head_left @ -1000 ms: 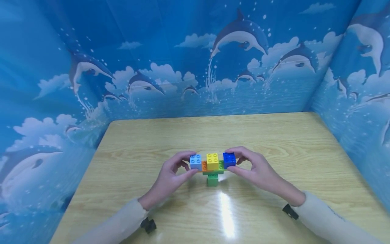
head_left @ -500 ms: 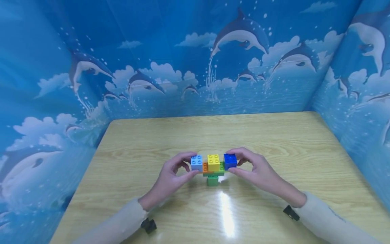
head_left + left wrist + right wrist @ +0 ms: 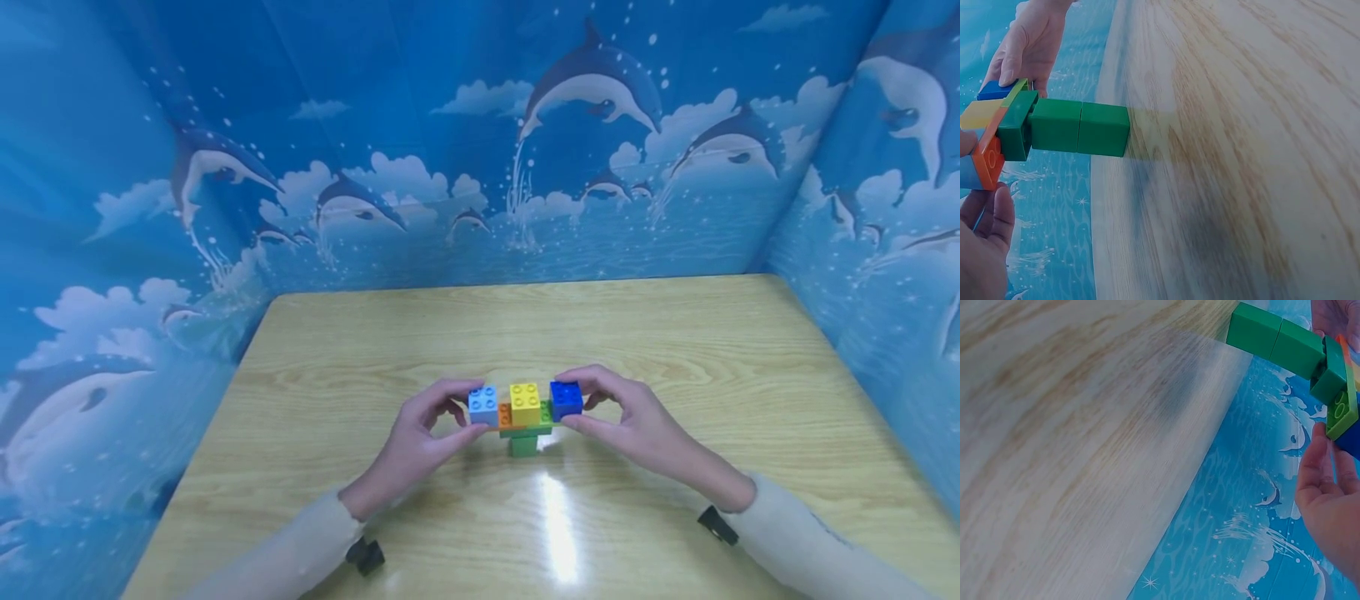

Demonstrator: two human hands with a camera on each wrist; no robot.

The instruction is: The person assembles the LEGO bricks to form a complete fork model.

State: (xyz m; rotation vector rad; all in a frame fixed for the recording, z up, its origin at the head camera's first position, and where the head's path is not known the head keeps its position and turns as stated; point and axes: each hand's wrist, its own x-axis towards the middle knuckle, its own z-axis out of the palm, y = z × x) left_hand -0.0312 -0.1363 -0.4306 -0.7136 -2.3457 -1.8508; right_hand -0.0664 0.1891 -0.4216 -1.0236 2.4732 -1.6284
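Observation:
Fingers and thumb of my left hand [image 3: 423, 433] pinch the light blue brick [image 3: 483, 407]. On the other side, my right hand [image 3: 637, 421] grips the dark blue brick [image 3: 566, 402] the same way. Between them sits a yellow brick [image 3: 525, 407]. These three bricks top an orange plate [image 3: 990, 161] and a lime green plate [image 3: 1342, 414]. Beneath the plates runs a green crosspiece [image 3: 1016, 128]. Two green bricks [image 3: 1079, 127], one on the other, form the upright column below it, its foot at the tabletop.
The wood-grain table [image 3: 360, 333] stretches out around the build, with a bright glare streak in front. Blue curtains printed with dolphins [image 3: 480, 208] stand along the table's back and sides. Dark straps [image 3: 366, 554] hang at the wrists.
The upper bricks and both hands have shifted very slightly down the head view, toward the person, while the column's foot stays about where it was. Both grips are unchanged.

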